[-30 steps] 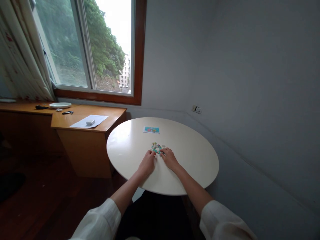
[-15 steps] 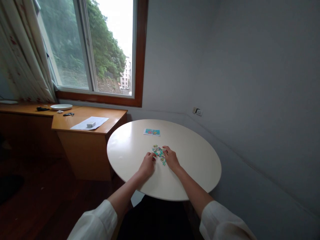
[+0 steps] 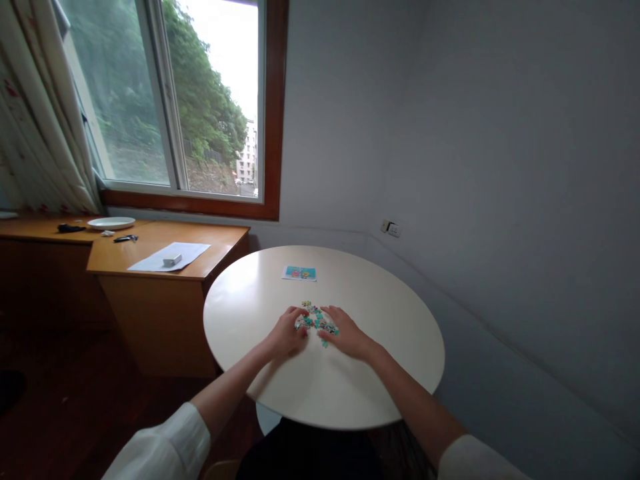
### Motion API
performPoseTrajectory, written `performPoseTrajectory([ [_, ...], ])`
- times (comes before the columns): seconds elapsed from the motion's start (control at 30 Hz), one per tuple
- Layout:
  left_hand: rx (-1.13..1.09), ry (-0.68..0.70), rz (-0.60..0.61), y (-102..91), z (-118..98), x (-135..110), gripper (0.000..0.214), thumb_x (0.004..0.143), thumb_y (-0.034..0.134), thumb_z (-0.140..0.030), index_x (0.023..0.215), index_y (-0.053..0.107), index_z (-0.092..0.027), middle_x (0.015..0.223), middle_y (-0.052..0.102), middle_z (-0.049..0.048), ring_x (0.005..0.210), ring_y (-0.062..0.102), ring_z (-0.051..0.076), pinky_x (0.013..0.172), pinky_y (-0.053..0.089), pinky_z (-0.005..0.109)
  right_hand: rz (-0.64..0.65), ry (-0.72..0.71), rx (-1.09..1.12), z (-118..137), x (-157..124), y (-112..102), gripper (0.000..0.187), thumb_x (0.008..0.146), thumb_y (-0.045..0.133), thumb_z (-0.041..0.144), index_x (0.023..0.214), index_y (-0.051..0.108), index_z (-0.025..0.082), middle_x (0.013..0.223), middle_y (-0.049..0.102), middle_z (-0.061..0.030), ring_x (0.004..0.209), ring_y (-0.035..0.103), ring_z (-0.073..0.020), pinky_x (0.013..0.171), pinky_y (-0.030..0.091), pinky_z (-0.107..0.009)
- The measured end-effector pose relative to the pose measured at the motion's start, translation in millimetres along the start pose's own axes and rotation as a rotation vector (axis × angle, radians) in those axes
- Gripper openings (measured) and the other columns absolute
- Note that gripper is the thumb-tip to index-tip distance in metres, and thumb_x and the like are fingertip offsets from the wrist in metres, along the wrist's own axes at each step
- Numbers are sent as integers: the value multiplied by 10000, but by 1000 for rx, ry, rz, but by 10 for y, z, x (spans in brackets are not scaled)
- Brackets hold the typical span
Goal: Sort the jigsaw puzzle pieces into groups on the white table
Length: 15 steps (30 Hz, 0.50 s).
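Note:
A small heap of colourful, mostly teal puzzle pieces lies near the middle of a round white table. My left hand rests on the heap's left side with its fingers curled over the pieces. My right hand lies flat on the heap's right side, fingers stretched out. A small picture card in blue and pink lies further back on the table.
A wooden desk stands at the left under the window, with a sheet of paper, a small white box, a white plate and small dark items. Grey walls close in at the right; a wall socket sits behind the table.
Both hands have spread over the heap of pieces, the right one flattening out. The camera has shifted a little to the right and down.

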<state>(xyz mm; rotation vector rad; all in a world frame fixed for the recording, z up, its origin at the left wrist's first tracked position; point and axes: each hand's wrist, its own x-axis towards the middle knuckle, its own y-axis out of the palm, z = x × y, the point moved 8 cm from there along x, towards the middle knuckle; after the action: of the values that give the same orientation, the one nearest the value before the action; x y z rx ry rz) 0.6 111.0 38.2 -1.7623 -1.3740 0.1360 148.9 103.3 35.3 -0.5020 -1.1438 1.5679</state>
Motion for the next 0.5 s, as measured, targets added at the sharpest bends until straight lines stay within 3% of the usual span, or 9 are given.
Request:
performPoseTrajectory([
  [0.1,164,30,202,50,70,-74,739,673,649,-445,1315,376,-202,1388,345,163,1296,290,307,1051,221,484,179,65,-69,-117,-127,112,880,702,556,599,1422,183,258,1494,162,-84,1373,44,-275,1099,111,-451],
  [0.17,258,21,304,102,131,-130,923,631,616,-616,1380,273,-199,1446,244,179,1350,136,334,1064,104,538,224,111,-101,-181,-171,161,897,702,537,627,1428,138,281,1507,94,-74,1371,-11,-288,1099,80,-460],
  [0.3,367,-24,311,162,205,-105,931,700,458,-705,1408,213,-152,1462,170,213,1363,72,321,1067,47,533,206,107,-140,-174,-113,217,843,746,461,646,1426,87,319,1512,68,-42,1371,-33,-273,1097,68,-461],
  [0.5,397,-58,266,251,286,149,757,802,416,-597,1392,249,-153,1451,230,189,1355,157,293,1072,69,517,146,138,-179,-182,112,278,757,809,346,645,1429,157,254,1493,163,-96,1373,56,-275,1085,113,-450],
])
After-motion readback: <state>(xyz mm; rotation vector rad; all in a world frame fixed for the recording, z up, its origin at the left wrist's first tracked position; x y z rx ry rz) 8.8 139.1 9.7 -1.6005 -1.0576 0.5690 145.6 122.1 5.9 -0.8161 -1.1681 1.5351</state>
